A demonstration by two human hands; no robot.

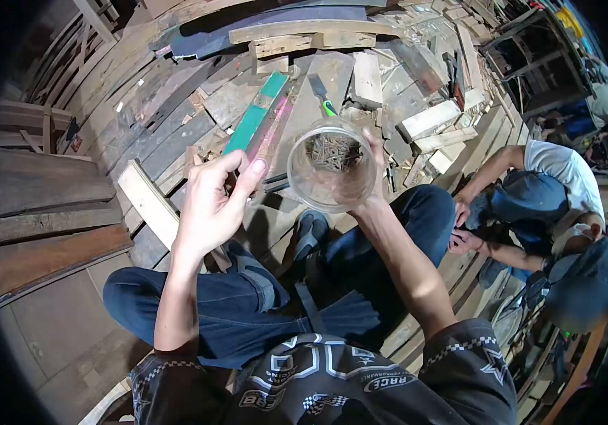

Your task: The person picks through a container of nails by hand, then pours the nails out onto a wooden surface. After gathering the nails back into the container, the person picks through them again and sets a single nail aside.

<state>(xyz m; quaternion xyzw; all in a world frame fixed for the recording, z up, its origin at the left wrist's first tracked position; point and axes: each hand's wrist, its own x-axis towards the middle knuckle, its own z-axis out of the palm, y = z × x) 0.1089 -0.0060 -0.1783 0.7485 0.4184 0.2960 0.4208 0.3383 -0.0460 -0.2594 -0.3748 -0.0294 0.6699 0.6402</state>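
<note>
My right hand (371, 202) is wrapped round a clear plastic container (305, 185) from its right and lower side. Many thin nails (332, 151) lie inside the container, whose round opening faces me. Left of it, my left hand (222, 188) is raised with thumb and index finger curled close together; whether something small sits between them is too small to tell. Just beyond the left hand lies a green and pink strip (253, 122) on the wood. A chisel-like tool with a green and black handle (328, 108) lies behind the container.
Wood blocks (368, 79) and offcuts cover the floor ahead. A pale board (149, 202) lies at the left, near stacked planks (49, 184). Another person (566, 170) crouches at the right, hands (463, 227) near my knee. A dark frame (541, 60) stands at the upper right.
</note>
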